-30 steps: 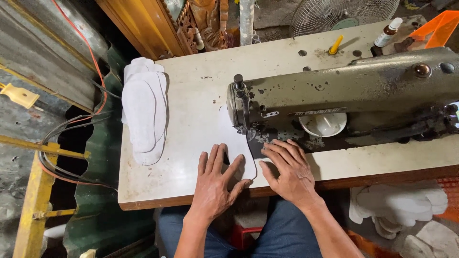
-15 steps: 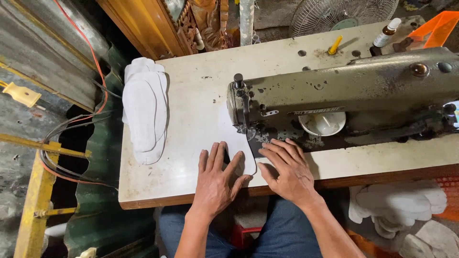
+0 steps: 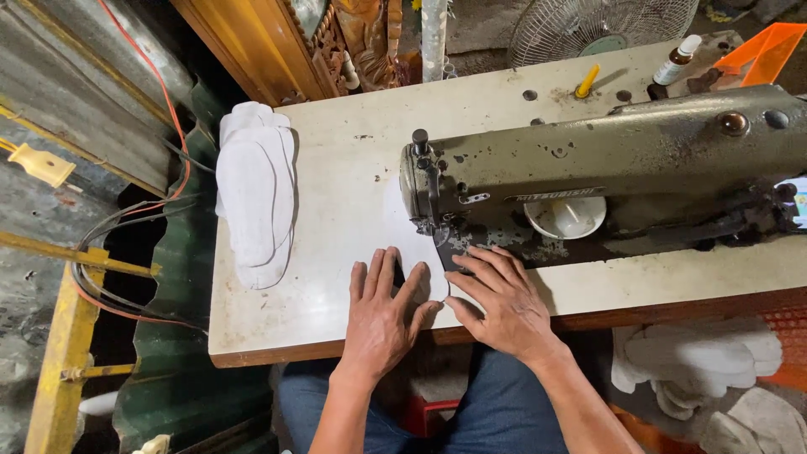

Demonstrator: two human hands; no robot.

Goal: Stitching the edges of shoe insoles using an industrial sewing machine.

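My left hand (image 3: 382, 315) lies flat, fingers spread, pressing a white fabric piece (image 3: 412, 227) onto the table in front of the sewing machine's needle. My right hand (image 3: 503, 303) rests palm down beside it, fingertips on the fabric's edge just under the needle foot (image 3: 439, 229). The old grey-green sewing machine (image 3: 605, 168) stretches to the right across the pale table (image 3: 336, 151). The fabric runs from under the machine head toward me and is partly hidden by both hands.
A stack of white sole-shaped fabric pieces (image 3: 254, 193) sits at the table's left edge. A small bottle (image 3: 677, 60), a yellow peg (image 3: 586, 81), an orange tray (image 3: 769, 49) and a fan (image 3: 601, 29) stand behind the machine. More white pieces (image 3: 706, 361) lie below right.
Both hands have stayed on the fabric at the needle; their position has hardly shifted, and the fabric looks much the same.
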